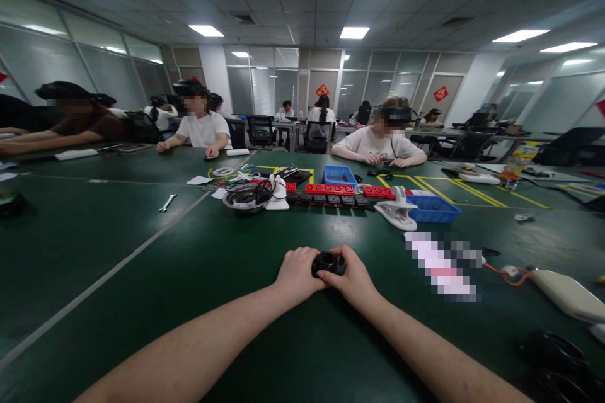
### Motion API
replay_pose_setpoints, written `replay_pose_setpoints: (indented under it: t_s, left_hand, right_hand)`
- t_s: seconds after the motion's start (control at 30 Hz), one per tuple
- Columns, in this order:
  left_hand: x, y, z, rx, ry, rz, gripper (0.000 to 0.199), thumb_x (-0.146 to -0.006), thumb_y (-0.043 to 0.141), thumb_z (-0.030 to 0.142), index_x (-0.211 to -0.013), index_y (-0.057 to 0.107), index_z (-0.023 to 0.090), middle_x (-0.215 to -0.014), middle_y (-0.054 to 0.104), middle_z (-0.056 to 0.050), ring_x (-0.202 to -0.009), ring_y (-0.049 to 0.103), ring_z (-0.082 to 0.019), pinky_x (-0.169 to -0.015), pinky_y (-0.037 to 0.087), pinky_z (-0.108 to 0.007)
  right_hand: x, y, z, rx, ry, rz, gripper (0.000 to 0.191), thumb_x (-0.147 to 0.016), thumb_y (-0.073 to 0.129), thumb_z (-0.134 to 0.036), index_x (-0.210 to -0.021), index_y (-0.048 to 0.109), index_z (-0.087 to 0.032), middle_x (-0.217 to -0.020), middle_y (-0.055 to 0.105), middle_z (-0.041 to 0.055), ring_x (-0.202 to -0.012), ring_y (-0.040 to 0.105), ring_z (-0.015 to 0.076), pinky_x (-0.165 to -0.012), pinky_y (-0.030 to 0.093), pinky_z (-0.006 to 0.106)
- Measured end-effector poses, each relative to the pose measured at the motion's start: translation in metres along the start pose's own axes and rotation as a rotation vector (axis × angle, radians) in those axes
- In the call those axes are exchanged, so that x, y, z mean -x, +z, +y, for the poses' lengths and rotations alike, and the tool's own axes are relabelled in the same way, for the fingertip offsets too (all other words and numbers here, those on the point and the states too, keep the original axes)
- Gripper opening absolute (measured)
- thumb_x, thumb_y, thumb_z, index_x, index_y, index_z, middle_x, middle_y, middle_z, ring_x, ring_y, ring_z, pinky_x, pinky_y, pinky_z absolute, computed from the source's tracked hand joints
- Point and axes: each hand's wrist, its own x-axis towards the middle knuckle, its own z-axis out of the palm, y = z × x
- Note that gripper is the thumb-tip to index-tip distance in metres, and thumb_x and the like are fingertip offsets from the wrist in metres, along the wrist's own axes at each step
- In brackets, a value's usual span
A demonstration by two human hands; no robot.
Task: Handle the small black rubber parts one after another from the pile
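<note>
The left hand [299, 272] and the right hand [352, 274] close around 1 round black part [325, 262] with an opening facing up, held between them just above or on the green bench [227, 302]; which of the 2, I cannot tell. Beyond them stand a metal bowl [247, 199] of cables, a red power strip [331, 189], a white clamp-like piece [397, 209] and 2 blue trays [339, 175]. A wrench [167, 203] lies to the left; a pale rectangular object [567, 293] lies to the right. Across the bench, 1 person in white [382, 138] works with both hands low.
</note>
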Motion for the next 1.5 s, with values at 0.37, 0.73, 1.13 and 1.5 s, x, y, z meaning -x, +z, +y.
replay_pose_setpoints:
  t_s: [0.37, 0.73, 1.13, 1.5]
  left_hand:
    - [-0.001, -0.004, -0.002, -0.048, -0.135, 0.033, 0.026, -0.064, 0.058, 0.039, -0.083, 0.058, 0.021, -0.086, 0.059, -0.002, -0.086, 0.052, -0.021, -0.074, 0.036, -0.03]
    - [-0.011, -0.006, -0.024, 0.021, -0.06, -0.07, 0.038, -0.059, 0.06, 0.051, -0.083, 0.061, 0.022, -0.081, 0.059, 0.0, -0.082, 0.054, -0.02, -0.065, 0.038, -0.024]
    - [-0.011, -0.01, -0.039, 0.118, 0.109, -0.151, 0.041, -0.063, 0.058, 0.051, -0.094, 0.058, 0.024, -0.09, 0.053, -0.001, -0.085, 0.05, -0.02, -0.072, 0.038, -0.027]
    - [-0.003, -0.009, -0.025, 0.13, 0.039, -0.025, 0.066, -0.048, 0.068, 0.052, -0.105, 0.048, 0.023, -0.1, 0.053, -0.003, -0.091, 0.05, -0.023, -0.076, 0.039, -0.031]
  right_hand:
    - [-0.01, 0.011, -0.002, 0.133, -0.057, 0.127, 0.027, -0.058, 0.065, -0.032, -0.077, 0.053, -0.017, -0.08, 0.054, 0.0029, -0.08, 0.05, 0.0193, -0.071, 0.039, 0.031]
    - [-0.019, 0.003, -0.001, 0.06, -0.09, -0.054, 0.044, -0.057, 0.065, -0.023, -0.1, 0.058, -0.016, -0.091, 0.058, 0.0056, -0.085, 0.052, 0.0186, -0.073, 0.041, 0.03]
    - [-0.022, -0.013, -0.003, -0.102, -0.092, -0.258, 0.046, -0.061, 0.063, -0.02, -0.106, 0.056, -0.016, -0.102, 0.059, 0.0069, -0.086, 0.053, 0.0194, -0.072, 0.042, 0.032]
    - [-0.011, -0.001, 0.001, -0.158, -0.08, -0.117, 0.063, -0.062, 0.064, -0.03, -0.119, 0.041, -0.017, -0.106, 0.053, 0.0073, -0.089, 0.049, 0.0191, -0.077, 0.04, 0.033]
